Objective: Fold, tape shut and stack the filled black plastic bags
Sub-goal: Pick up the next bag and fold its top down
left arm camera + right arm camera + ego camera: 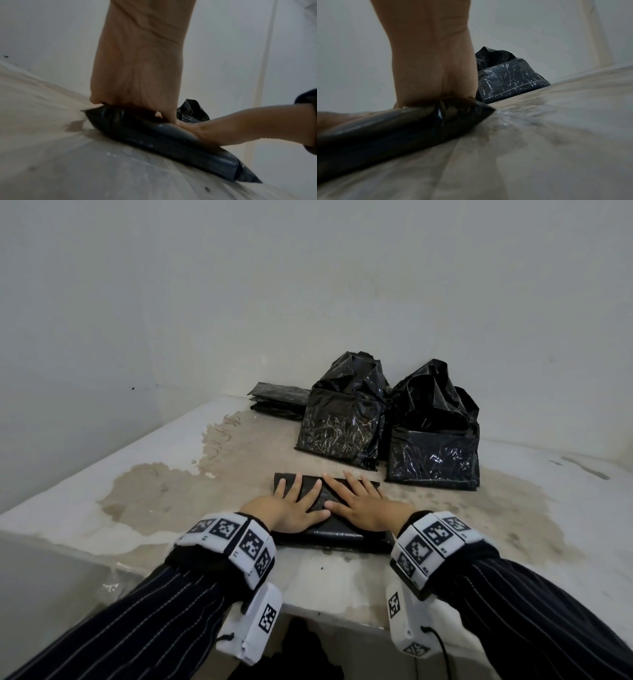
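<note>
1. The worktop (164, 446) is a pale slab, its coating worn away to stained brown patches across the middle.
2. A flat folded black bag (322, 498) lies near its front edge.
3. Behind it stand two filled black bags (339, 426) and (433, 453), tops open and crumpled, side by side.
4. A low pile of flat black bags (277, 402) lies at the back, just left of them.

Folded black bag (320, 498) lies flat; two filled bags (342, 422), seemingly unsealed, stand behind.
</note>
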